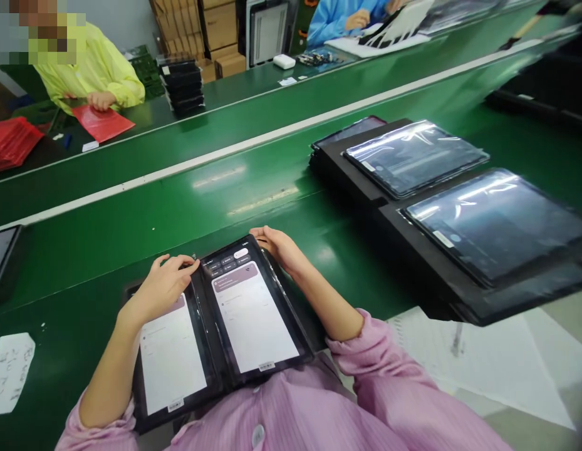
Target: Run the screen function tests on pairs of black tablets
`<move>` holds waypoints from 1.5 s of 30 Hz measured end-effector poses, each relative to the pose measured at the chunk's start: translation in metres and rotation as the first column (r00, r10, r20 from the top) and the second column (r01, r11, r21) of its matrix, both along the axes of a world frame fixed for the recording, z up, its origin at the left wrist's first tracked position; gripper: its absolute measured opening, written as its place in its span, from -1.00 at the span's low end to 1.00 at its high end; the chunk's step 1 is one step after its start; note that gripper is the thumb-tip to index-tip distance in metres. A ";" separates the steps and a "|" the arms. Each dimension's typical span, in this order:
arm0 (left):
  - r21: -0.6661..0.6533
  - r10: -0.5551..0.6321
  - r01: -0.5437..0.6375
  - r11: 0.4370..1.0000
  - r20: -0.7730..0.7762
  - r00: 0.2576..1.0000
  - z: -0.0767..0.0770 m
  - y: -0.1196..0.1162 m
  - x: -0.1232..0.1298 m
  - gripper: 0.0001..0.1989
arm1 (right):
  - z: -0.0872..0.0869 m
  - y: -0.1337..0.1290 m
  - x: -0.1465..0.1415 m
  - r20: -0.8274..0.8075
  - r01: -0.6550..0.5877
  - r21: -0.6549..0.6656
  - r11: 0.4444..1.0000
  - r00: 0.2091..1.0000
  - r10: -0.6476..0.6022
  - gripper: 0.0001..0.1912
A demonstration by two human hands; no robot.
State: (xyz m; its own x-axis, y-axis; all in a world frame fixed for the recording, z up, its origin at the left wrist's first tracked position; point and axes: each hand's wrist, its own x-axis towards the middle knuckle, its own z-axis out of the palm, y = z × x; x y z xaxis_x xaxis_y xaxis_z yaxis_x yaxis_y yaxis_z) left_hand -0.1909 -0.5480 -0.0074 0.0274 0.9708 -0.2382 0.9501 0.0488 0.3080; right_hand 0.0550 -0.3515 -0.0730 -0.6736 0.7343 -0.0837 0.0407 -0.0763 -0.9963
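Note:
Two tablets with lit screens lie side by side at the table's near edge, against the pink shirt. My right hand grips the top right corner of the right tablet, whose screen shows a panel of dark buttons. Over the upper part of the left tablet lies my left hand, its fingers spread and their tips reaching the right tablet's top left corner. Each tablet has a small barcode label at its bottom edge.
Black holders with film-covered tablets stand at the right. Papers lie below them. Another tablet is at the left edge, above a handwritten note. Across the green table, one person handles a red sheet; another wears blue.

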 end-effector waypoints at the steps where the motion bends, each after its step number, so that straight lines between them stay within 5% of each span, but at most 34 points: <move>1: -0.004 0.026 -0.026 1.000 -0.005 1.000 0.000 -0.001 -0.003 -0.46 | -0.001 0.001 -0.001 -0.062 -0.025 -0.085 0.996 0.998 0.020 -0.34; 3: -0.034 0.081 -0.081 0.996 0.004 0.997 0.001 -0.003 -0.013 -0.48 | -0.002 0.003 -0.002 -0.066 -0.009 -0.080 0.997 0.998 0.004 -0.31; 6: -0.112 0.104 -0.096 0.989 0.070 0.992 0.002 -0.006 -0.032 -0.49 | -0.001 0.002 -0.001 0.116 0.058 0.274 0.960 0.989 -0.093 -0.38; 10: -0.159 0.064 -0.037 0.987 0.168 0.984 0.004 -0.007 -0.048 -0.44 | 0.007 -0.002 0.002 0.233 -0.125 0.695 0.708 0.971 -0.058 -0.50; 13: -0.159 0.040 -0.015 0.987 0.154 0.987 0.004 -0.005 -0.049 -0.44 | 0.012 -0.006 0.004 0.276 -0.239 0.816 0.527 0.961 0.008 -0.62; 15: -0.168 0.037 -0.012 0.986 0.148 0.988 0.006 -0.006 -0.049 -0.43 | 0.016 -0.006 0.005 0.306 -0.274 0.834 0.478 0.952 0.012 -0.66; 21: -0.256 0.014 0.034 0.966 0.184 0.983 0.019 -0.020 -0.051 -0.19 | 0.021 0.006 0.017 0.272 -0.272 0.745 0.609 0.958 0.094 -0.61; 25: -0.327 0.038 -0.039 0.944 -0.009 0.999 0.016 -0.020 -0.034 0.31 | 0.009 0.006 0.019 0.459 -0.524 0.626 0.578 0.846 0.270 0.07; 27: -0.298 0.051 -0.068 0.952 -0.065 0.997 0.010 -0.016 -0.030 0.38 | 0.000 0.004 0.015 0.491 -0.539 0.626 0.564 0.834 0.253 0.23; 30: -0.182 0.085 -0.077 0.980 0.035 0.996 0.001 -0.008 -0.039 0.07 | -0.011 0.009 0.006 0.385 -0.391 0.670 0.631 0.910 0.154 -0.08; 33: -0.041 0.291 -0.289 0.957 0.052 0.955 -0.001 -0.005 -0.052 -0.45 | -0.015 0.018 0.000 0.165 -0.102 0.661 0.743 0.986 -0.012 -0.50; 35: 0.012 0.367 -0.368 0.930 0.025 0.930 0.001 -0.009 -0.055 -0.56 | -0.013 0.018 0.003 0.052 0.053 0.617 0.785 0.993 -0.107 -0.63; 38: -0.026 0.180 -0.178 0.984 0.086 0.980 0.007 -0.022 -0.047 -0.49 | -0.008 0.000 0.022 0.024 0.068 0.631 0.773 0.994 -0.107 -0.66; 40: -0.077 0.052 -0.047 0.996 0.066 0.996 0.009 -0.033 -0.037 -0.26 | -0.008 -0.020 0.040 0.062 -0.002 0.679 0.734 0.997 -0.054 -0.58; 45: -0.196 -0.075 0.057 0.979 -0.086 0.993 0.004 -0.048 -0.018 0.16 | -0.022 -0.055 0.069 0.052 -0.050 0.713 0.699 0.998 0.018 -0.38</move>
State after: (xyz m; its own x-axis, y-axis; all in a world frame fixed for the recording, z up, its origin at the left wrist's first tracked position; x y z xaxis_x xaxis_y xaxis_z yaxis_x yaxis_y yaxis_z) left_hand -0.2090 -0.5961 -0.0036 0.0588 0.9031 -0.4254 0.9772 0.0350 0.2092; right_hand 0.1243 -0.4061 -0.0954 -0.7073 0.5608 0.4304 0.0674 0.6596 -0.7486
